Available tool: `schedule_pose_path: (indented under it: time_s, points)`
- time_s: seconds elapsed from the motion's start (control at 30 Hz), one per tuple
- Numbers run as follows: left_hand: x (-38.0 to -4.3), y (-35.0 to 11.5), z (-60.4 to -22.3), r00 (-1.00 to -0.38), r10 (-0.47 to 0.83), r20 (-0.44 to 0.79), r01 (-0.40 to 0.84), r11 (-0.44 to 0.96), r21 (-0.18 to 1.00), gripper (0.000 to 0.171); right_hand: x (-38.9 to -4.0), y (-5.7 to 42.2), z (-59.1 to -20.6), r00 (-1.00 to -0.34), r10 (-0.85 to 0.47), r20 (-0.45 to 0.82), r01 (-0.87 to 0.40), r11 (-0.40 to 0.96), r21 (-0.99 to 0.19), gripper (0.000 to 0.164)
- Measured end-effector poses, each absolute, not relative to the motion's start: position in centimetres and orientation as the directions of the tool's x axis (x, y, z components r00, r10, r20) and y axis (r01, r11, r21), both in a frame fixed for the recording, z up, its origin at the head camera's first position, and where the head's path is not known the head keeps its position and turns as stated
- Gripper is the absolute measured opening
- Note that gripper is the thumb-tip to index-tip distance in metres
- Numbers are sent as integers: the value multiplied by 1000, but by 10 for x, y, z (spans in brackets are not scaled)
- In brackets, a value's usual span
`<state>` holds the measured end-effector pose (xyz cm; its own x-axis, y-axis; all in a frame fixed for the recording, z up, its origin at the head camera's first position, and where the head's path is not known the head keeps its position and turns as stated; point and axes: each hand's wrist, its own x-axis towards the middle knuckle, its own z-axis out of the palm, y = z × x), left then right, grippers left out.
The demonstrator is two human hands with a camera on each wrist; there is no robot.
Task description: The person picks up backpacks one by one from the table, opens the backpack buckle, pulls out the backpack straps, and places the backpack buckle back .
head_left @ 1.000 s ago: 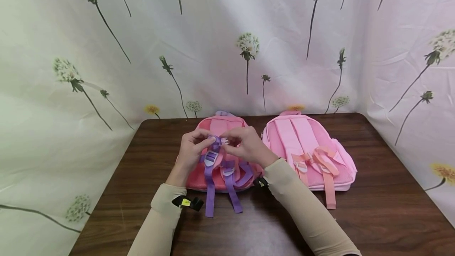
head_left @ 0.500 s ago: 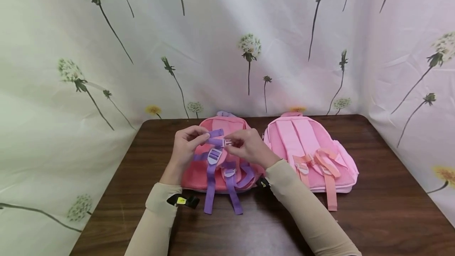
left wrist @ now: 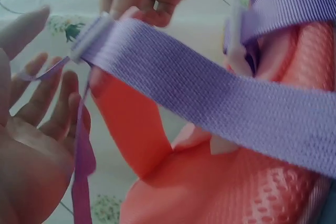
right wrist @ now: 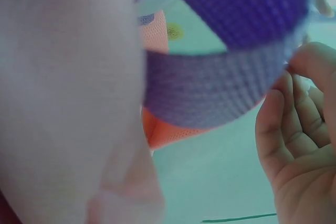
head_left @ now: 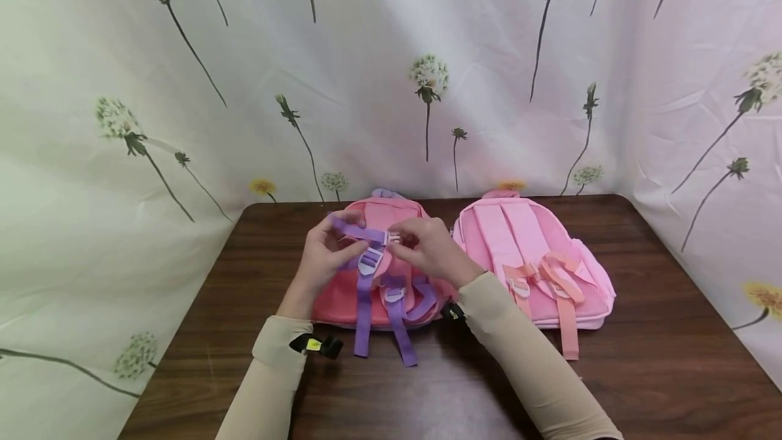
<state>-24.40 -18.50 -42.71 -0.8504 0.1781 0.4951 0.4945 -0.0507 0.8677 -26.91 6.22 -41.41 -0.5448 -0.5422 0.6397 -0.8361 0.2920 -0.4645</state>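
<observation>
so, white buckle (head_left: 392, 238) in the right fingers' (head_left: 411, 225) pinch, purple strap (head_left: 363, 232) beside loosely spread left fingers (left wrist: 63, 98)

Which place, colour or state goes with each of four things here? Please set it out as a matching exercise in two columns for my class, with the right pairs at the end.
Column 1
1. Coral backpack
2. Light pink backpack
3. White pronged clip
4. Table

Column 2
A. Dark brown
B. Has orange straps
C. At the fingertips of the right grip
D. Has purple straps

Right pairs: 1-D; 2-B; 3-C; 4-A
</observation>
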Motion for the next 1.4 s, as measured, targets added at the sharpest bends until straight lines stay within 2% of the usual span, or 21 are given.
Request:
schedule_pose_path:
  time_s: [0.1,0.17,0.33,0.6,0.8,1.1,1.4]
  points:
    - [-247,-185,-430,-854,224,470,484,5,875,62,-268,63,-413,-550,-536,640,-832,289,-473,19]
    - [-248,-184,-430,-864,238,444,469,59,881,62,-268,63,-413,-553,-531,642,-830,285,-479,21]
    - [-250,-180,-424,-886,259,384,436,186,881,45,-269,62,-412,-540,-520,662,-839,266,-476,22]
    - [-250,-172,-417,-902,284,324,419,406,812,22,-268,63,-409,-532,-513,674,-844,254,-472,18]
    - [-248,-169,-416,-916,277,290,388,424,819,16,-267,63,-409,-532,-520,668,-842,245,-480,17]
    - [-253,-162,-416,-901,301,311,421,443,792,6,-266,66,-406,-494,-549,675,-867,255,-427,17]
    - [-253,-161,-415,-908,299,292,411,514,753,7,-266,68,-404,-460,-560,689,-887,255,-385,17]
